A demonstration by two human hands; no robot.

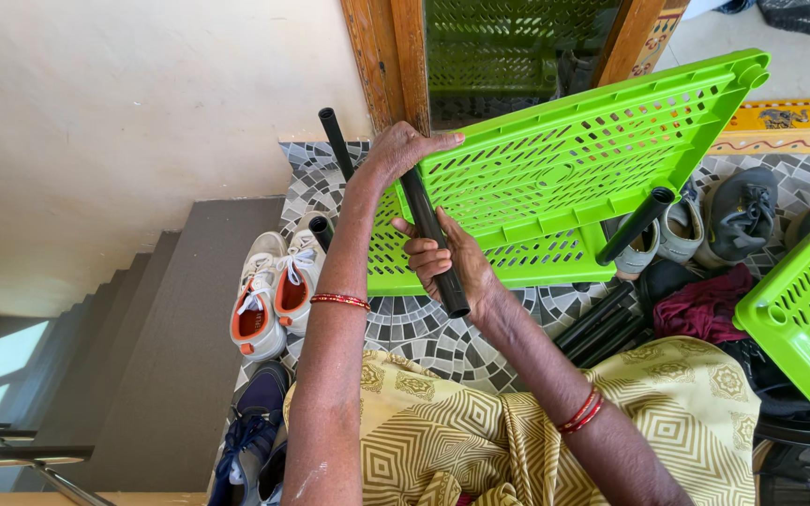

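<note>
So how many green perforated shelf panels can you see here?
2. One green panel is tilted up in the middle, the left hand on its edge and the right hand around a black tube at it. A second panel is cut off at the right edge. Others may be hidden.

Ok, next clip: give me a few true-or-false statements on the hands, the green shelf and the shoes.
1. The right hand grips a black tube. True.
2. The left hand rests on the green perforated shelf panel. True.
3. The white-and-orange sneakers sit on the shelf panel. False: they stand on the mosaic floor.
4. Both hands are empty. False: the right holds the tube, and the left holds the panel's edge.
</note>
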